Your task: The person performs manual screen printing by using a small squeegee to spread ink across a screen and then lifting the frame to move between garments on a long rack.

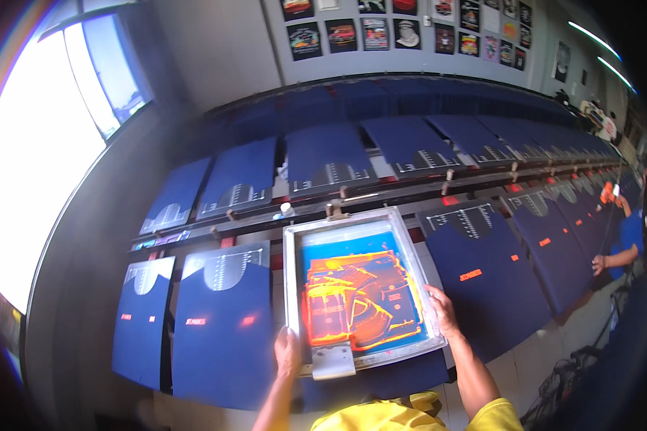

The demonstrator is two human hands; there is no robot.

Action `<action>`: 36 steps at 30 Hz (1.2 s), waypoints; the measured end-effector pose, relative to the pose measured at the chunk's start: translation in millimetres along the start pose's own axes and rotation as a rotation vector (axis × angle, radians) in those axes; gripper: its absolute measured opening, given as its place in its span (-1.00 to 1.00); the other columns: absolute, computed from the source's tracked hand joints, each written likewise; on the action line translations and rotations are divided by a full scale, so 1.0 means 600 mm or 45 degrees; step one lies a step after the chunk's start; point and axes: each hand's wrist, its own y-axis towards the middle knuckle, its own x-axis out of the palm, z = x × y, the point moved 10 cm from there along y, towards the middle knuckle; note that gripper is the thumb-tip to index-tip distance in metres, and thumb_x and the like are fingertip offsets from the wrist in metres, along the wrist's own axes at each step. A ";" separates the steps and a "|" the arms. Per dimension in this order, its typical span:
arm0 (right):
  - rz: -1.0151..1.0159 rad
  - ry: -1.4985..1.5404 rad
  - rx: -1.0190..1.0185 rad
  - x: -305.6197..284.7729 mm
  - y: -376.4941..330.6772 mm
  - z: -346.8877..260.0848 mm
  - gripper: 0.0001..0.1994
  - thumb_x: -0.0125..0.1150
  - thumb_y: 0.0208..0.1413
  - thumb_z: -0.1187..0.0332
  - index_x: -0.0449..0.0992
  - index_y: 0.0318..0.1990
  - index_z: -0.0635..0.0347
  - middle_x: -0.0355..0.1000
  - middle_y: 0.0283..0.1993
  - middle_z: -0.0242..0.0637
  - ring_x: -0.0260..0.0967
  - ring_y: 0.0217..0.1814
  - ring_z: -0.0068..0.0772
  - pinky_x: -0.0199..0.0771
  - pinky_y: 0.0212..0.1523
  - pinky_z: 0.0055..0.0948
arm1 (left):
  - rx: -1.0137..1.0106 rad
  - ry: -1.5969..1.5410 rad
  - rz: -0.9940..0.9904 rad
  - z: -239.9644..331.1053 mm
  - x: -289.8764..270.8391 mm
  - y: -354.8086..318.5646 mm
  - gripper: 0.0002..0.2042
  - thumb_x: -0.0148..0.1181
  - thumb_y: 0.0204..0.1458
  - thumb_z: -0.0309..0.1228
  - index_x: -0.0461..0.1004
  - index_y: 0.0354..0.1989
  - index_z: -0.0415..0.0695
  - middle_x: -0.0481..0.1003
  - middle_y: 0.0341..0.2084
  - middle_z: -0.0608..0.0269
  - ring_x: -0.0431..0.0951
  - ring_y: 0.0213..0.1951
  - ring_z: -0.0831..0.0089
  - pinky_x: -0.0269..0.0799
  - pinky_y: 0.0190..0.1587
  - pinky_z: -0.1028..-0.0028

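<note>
Screen frame (290, 280) | left hand (287, 352): clasping its left rail | right hand (443, 310): clasping its right | scraper (334, 361): frame's near edge | risk: tilting could slide scraper, smearing orange ink (370, 316)

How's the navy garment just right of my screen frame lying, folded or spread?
Spread: the navy garment beside the screen frame lies flat, its curved neckline exposing the dark board.
</note>
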 end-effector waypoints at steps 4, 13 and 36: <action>0.011 -0.195 -0.158 -0.007 0.004 0.033 -0.54 0.12 0.27 0.27 0.42 0.26 0.31 0.35 0.35 -0.09 0.10 0.53 -0.18 0.04 0.47 -0.25 | 0.011 -0.098 -0.023 0.035 0.042 -0.018 -0.42 0.00 0.33 -0.18 0.23 0.32 -0.44 0.44 -0.44 0.32 0.41 -0.45 0.60 0.36 -0.42 0.55; 0.236 -0.790 -0.422 0.021 -0.016 -0.037 -0.55 0.23 0.24 0.23 0.43 0.19 0.30 0.37 0.27 0.08 0.26 0.39 0.07 0.23 0.39 -0.11 | 0.009 -0.062 -0.059 0.119 0.032 -0.037 -0.50 -0.03 0.36 -0.22 0.24 0.35 -0.31 0.52 -0.18 0.18 0.50 -0.21 0.50 0.43 -0.15 0.48; -0.734 -1.129 -0.732 0.419 -0.083 -0.153 -0.62 0.43 -0.15 0.38 0.57 -0.09 0.12 0.56 -0.16 -0.27 0.48 -0.08 -0.20 0.45 -0.04 -0.19 | -0.640 -0.318 -0.858 0.019 0.170 -0.294 -0.53 -0.37 0.47 -0.21 0.45 0.04 -0.33 0.58 -0.34 0.17 0.47 -0.57 0.51 0.43 -0.40 0.52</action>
